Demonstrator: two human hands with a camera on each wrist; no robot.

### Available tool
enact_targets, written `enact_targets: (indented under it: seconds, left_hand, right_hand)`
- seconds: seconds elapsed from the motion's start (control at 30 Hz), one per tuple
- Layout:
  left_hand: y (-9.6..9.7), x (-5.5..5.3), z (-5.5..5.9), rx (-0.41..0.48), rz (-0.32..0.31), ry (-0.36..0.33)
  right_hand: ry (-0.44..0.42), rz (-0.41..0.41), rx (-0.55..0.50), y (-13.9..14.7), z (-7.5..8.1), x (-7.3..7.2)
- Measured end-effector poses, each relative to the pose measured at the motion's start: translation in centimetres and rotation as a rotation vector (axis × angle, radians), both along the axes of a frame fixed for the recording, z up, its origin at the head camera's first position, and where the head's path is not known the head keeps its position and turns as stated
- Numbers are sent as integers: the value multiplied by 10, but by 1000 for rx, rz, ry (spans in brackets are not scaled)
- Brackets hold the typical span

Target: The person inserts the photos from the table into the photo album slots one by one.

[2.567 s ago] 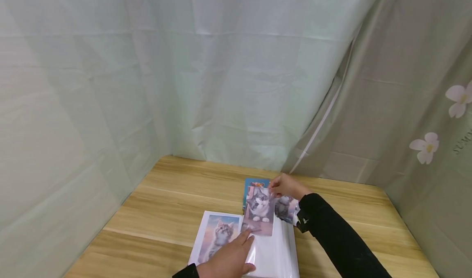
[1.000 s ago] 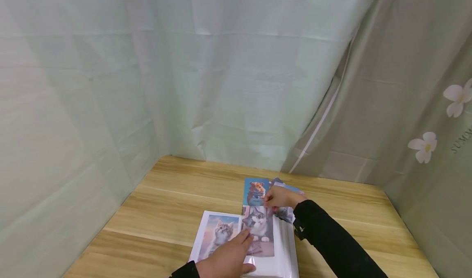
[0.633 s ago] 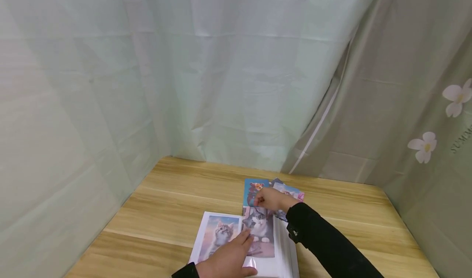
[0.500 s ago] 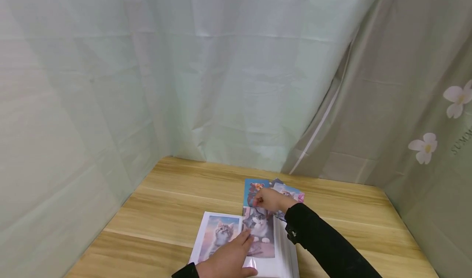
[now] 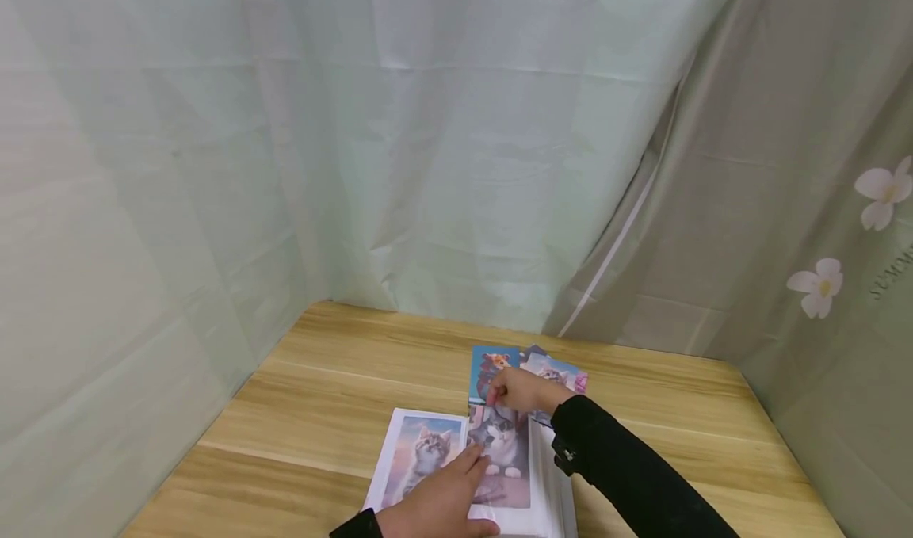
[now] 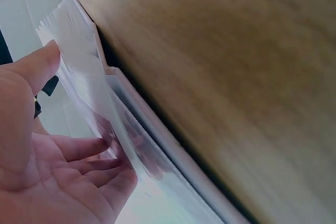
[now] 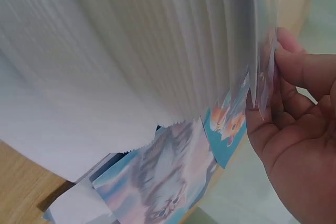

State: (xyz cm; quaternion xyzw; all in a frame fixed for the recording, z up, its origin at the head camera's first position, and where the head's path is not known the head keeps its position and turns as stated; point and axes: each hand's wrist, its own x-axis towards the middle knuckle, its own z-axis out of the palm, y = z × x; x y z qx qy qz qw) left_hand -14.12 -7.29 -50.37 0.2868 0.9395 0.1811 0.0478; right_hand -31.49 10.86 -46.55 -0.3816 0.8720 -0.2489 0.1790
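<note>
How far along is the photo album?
Done, apparently: tabby picture on the left page.
In hand: grey cat picture on the right page, right hand at its top edge.
Remaining, probably: hamster picture and pink-flower picture, lying beyond the album.

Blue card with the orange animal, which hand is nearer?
Right. In the head view, the right hand overlaps the blue card at its near end; the left hand rests farther off, on the open album.
</note>
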Motion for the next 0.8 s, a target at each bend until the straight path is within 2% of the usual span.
enact_targets:
  seconds: [0.27, 0.5, 0.8]
  left_hand:
    - [-1, -1, -2, 7, -12, 13]
    - [-1, 1, -2, -13, -28, 59]
    - [0, 1, -1, -15, -25, 49]
  right_hand:
    - [-17, 58, -25, 0, 5, 6]
    - [-42, 62, -7, -1, 6, 9]
    - [-72, 42, 7, -2, 2, 8]
